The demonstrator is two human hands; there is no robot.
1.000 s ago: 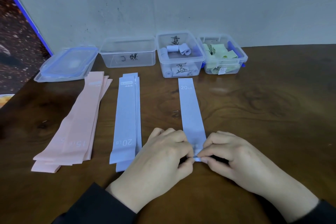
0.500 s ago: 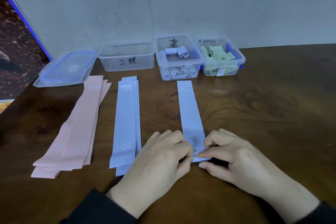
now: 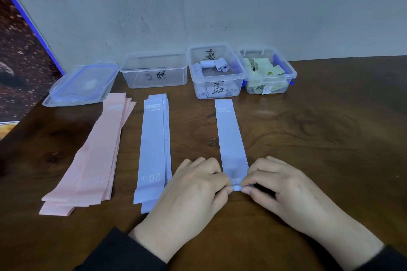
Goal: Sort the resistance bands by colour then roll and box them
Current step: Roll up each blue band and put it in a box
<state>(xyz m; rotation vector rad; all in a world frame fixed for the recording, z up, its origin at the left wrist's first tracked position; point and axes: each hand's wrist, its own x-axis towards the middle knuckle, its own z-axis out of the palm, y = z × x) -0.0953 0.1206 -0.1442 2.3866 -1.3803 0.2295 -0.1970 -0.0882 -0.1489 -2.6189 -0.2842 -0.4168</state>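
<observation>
Resistance bands lie on the dark brown wooden counter [image 3: 319, 138]. One long flat light blue band marked 20 LB [image 3: 230, 136] lies alone, straight out from the person. Its near end is curled into a tiny roll. The left hand [image 3: 189, 191] and the right hand [image 3: 284, 189] are close together there, and the fingertips of both pinch that little roll.

Just left of the left hand lies a stack of flat light blue bands [image 3: 154, 149]. Further left is a stack of flat pink bands marked 15 LB [image 3: 97, 156].

Three clear plastic boxes stand in a row by the grey wall [image 3: 220, 6]. The left clear box [image 3: 154, 70] has black writing on its front. The middle clear box [image 3: 217, 72] holds rolled blue bands. The right clear box [image 3: 267, 72] holds pale green bands. A clear lid with blue edges [image 3: 83, 83] rests at the far left of the row.
</observation>
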